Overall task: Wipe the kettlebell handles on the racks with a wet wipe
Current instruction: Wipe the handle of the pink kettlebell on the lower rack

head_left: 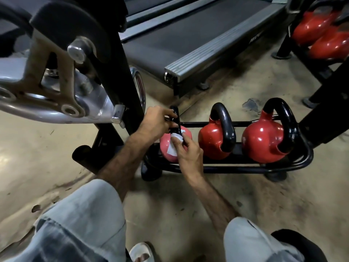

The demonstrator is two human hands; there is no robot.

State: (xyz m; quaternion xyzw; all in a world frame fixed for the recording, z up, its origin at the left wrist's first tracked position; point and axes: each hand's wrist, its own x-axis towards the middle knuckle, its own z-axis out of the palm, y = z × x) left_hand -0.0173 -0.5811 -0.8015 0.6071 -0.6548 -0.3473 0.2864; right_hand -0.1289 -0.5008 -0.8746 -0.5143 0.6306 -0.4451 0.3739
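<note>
Low black rack [236, 168] on the floor, three kettlebells held in a row. Pink kettlebell [167, 148], leftmost: its black handle [176, 120] is gripped near the top by the left hand [158, 122], fingers curled round it. White wet wipe [174, 143] is pinched against the handle's lower part by the right hand [188, 154]. Middle red kettlebell [213, 140] and right red kettlebell [264, 142] are left untouched. Treadmill [188, 38] is stationed behind

A low black rack [236, 168] on the floor [245, 195] carries 3 kettlebells [262, 140].
</note>
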